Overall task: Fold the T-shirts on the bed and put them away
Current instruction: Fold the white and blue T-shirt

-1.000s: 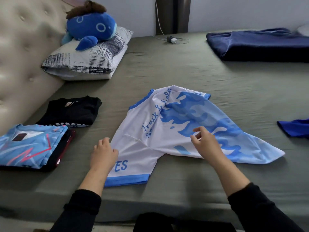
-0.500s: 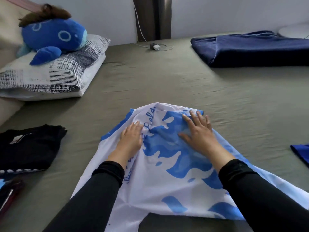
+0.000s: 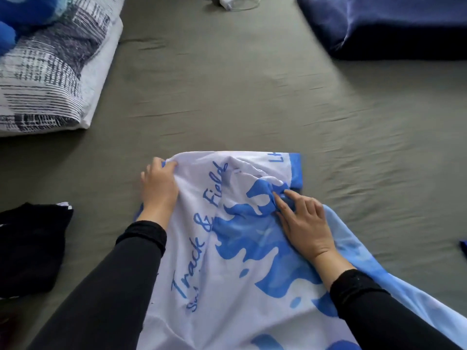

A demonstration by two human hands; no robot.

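A: So where's the T-shirt (image 3: 242,261) right now?

B: Lower middle of the frame, spread on the bed (image 3: 227,97). White with blue splashes and "Track & Field" in blue script, blue trim on the sleeve at its top right corner. It's pretty rumpled near the top.

A: And the hands?

B: Left hand (image 3: 159,188) is at the shirt's top left edge, fingers curled over the fabric there, gripping it. Right hand (image 3: 303,223) sits on the blue print right of center, fingertips pinching a bunched-up bit of cloth just under the sleeve. Both arms are in black sleeves.

A: Anything else around?

B: A black shirt (image 3: 30,246), looks folded, lies at the left edge, well apart from the white one. Pillow (image 3: 55,72) with a dark sketchy pattern in the upper left, and a blue plush toy (image 3: 22,13) on top of it, mostly cut off. Dark blue blanket (image 3: 394,26) in the upper right. Top center there's a white charger (image 3: 225,0) with a cable. A sliver of blue cloth (image 3: 463,248) pokes in at the right edge, can't tell what it is.
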